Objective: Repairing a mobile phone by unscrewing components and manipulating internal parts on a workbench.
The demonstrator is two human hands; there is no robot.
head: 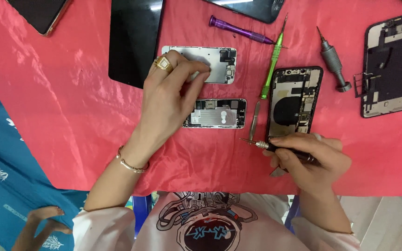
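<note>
- Left hand [170,95] rests its fingertips on the white screen panel [215,64], just above the small opened phone [219,113].
- Right hand [310,160] pinches a screwdriver [261,144], tip beside the black phone [294,102] on the red counter [70,116].

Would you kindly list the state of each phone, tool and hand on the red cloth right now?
Left hand: fingers resting on the detached phone screen panel.
Right hand: gripping a dark screwdriver, tip pointing left.
Small phone body: open, insides showing.
Black phone body: open, back removed.
Right-hand phone frame: open, stripped.
Green screwdriver, purple screwdriver, grey screwdriver, tweezers: lying unused.
</note>
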